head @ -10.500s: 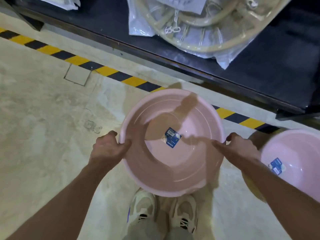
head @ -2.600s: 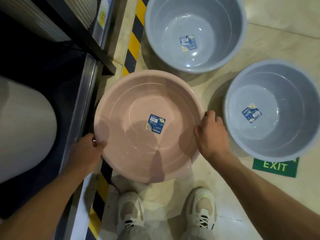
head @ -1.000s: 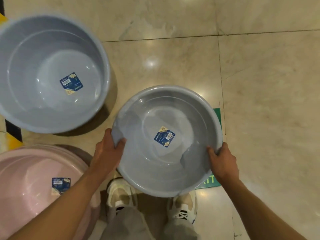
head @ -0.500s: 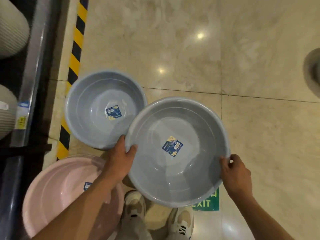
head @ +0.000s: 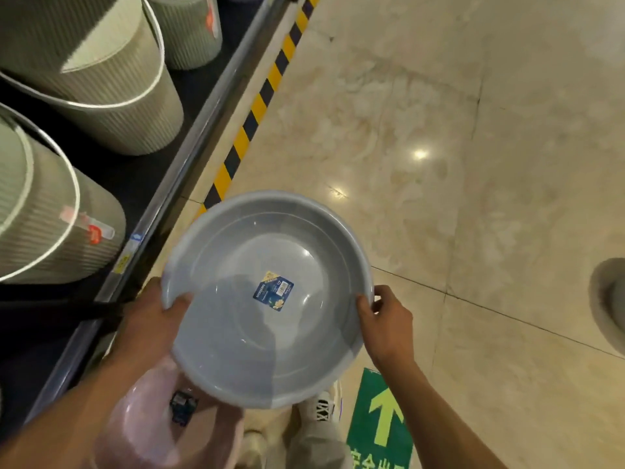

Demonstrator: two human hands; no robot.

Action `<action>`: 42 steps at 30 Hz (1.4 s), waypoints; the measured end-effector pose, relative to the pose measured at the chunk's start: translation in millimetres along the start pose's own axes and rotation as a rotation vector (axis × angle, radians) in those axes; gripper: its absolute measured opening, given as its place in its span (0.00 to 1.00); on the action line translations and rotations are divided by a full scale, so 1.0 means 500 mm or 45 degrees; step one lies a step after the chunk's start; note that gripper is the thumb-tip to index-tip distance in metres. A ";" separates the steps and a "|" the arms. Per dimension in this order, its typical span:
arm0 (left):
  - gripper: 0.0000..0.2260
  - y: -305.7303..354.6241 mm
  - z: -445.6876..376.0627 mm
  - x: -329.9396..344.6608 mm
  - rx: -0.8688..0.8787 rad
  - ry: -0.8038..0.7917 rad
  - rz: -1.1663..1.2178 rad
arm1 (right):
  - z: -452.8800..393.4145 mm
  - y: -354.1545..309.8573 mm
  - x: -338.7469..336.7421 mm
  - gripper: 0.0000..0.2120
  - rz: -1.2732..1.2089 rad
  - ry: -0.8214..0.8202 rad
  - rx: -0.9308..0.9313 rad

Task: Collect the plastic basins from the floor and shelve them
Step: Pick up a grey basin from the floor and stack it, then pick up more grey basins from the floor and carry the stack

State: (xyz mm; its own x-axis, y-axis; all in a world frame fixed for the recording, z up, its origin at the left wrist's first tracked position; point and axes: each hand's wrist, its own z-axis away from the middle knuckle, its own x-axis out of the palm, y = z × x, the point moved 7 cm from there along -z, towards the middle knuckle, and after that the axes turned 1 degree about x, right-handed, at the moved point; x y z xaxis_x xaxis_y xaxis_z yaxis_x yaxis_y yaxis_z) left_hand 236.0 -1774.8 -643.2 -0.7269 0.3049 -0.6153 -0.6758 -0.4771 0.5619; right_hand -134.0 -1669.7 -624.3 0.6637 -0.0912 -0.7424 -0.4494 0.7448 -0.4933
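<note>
A grey plastic basin [head: 236,333] with a blue sticker in its bottom is held level in front of me, above the floor. My left hand [head: 152,319] grips its left rim, thumb inside. My right hand [head: 389,319] grips the right rim. Below it, a pink basin [head: 142,424] with a dark sticker sits on the floor by my feet, partly hidden by my left arm and the grey basin. The dark low shelf [head: 162,184] runs along the left.
Ribbed pale green bins [head: 101,79] with white rims fill the shelf. Yellow-black hazard tape [head: 250,120] lines the floor beside it. A green arrow floor sign [head: 382,424] lies at my right foot. Part of another grey object [head: 608,299] shows at the right edge.
I have turned left toward the shelf with the grey basin still in both hands. The second grey basin on the floor has left the view; the ribbed bins have come in.
</note>
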 end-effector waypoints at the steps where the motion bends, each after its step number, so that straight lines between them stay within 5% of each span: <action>1: 0.14 -0.015 -0.020 0.000 -0.021 0.051 -0.036 | -0.025 -0.012 0.023 0.15 0.027 -0.018 -0.025; 13: 0.21 -0.192 -0.189 0.144 -0.236 0.158 -0.331 | -0.225 0.002 0.268 0.15 0.422 -0.063 -0.296; 29: 0.17 -0.228 -0.238 0.182 -0.208 0.002 -0.331 | -0.276 0.030 0.307 0.17 0.656 -0.140 -0.108; 34: 0.15 -0.144 -0.183 0.121 -0.027 0.137 -0.485 | -0.241 0.012 0.237 0.23 0.588 -0.163 -0.089; 42: 0.21 0.245 0.025 0.053 0.511 -0.221 -0.935 | -0.092 -0.107 -0.102 0.23 0.776 -0.247 -0.285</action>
State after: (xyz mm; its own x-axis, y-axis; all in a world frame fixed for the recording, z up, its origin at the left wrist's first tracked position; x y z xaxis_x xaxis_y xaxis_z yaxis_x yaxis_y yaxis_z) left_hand 132.6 -1814.7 -583.6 -0.0741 0.5600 -0.8252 -0.9512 0.2088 0.2271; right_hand -171.2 -1735.2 -580.6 0.3379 0.4376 -0.8332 -0.8766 0.4686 -0.1094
